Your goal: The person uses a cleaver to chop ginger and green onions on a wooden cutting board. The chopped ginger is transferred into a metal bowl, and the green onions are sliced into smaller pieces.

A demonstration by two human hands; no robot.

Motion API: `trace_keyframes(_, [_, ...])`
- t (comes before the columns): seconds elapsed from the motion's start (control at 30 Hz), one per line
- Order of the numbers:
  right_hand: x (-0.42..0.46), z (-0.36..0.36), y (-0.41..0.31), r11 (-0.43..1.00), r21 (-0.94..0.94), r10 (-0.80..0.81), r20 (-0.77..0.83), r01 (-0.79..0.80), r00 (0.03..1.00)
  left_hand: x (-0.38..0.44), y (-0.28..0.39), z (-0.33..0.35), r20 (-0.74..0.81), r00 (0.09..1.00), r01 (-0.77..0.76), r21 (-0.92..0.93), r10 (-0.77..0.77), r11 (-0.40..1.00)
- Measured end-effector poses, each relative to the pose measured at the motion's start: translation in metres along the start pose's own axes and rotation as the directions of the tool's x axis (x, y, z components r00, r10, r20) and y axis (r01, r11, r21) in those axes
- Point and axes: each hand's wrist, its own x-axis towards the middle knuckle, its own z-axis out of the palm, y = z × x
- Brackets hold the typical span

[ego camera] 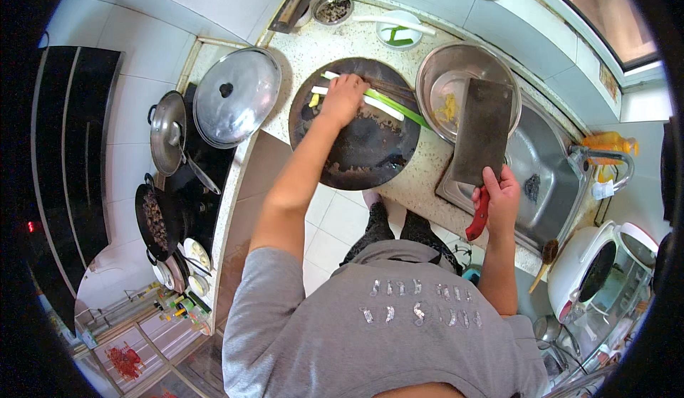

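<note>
My left hand (344, 99) is on the far part of a round, dark chopping board (368, 152), its fingers closed around scallion stalks (401, 110), white and green. Beside it on the board are a small yellow piece (314, 100) and what look like chopsticks (393, 86). My right hand (499, 198) grips the red handle of a cleaver (481, 131). The broad blade is raised in front of a stainless steel basin (426, 72) and hides part of it. Yellow pieces, probably ginger (448, 107), lie in the basin.
Behind the board, a white bowl (381, 37) holds green pieces, with a white stalk (395, 22) across its rim. A steel sink (556, 184) with a faucet (614, 155) is at right. Left are a large lid (238, 99) and a wok (155, 222) on the cooktop (200, 200).
</note>
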Motion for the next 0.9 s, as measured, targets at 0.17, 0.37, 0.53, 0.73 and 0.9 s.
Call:
trace_keyframes(0.17, [-0.013, 0.005, 0.010, 1.000, -0.007, 0.029, -0.016, -0.029, 0.999, 0.007, -0.011, 0.007, 0.044, 0.998, -0.046, -0.032, 0.047, 0.998])
trace_keyframes(0.37, [-0.014, 0.016, 0.023, 0.999, -0.006, 0.035, 0.003, -0.035, 0.999, 0.006, -0.013, 0.006, 0.031, 0.995, -0.089, -0.065, 0.092, 0.994])
trace_keyframes(0.53, [-0.016, 0.030, 0.020, 0.999, -0.016, 0.047, -0.004, -0.047, 0.999, 0.010, -0.014, 0.008, 0.074, 0.994, -0.069, -0.061, 0.074, 0.996])
trace_keyframes(0.73, [-0.014, 0.038, 0.023, 0.999, -0.016, 0.032, 0.021, -0.032, 0.999, 0.001, -0.010, 0.009, -0.038, 0.991, -0.133, -0.063, 0.130, 0.989])
trace_keyframes(0.9, [-0.011, 0.042, 0.028, 0.999, -0.009, 0.034, 0.050, -0.034, 0.998, -0.016, 0.013, -0.012, -0.071, 0.987, -0.141, 0.044, 0.144, 0.989])
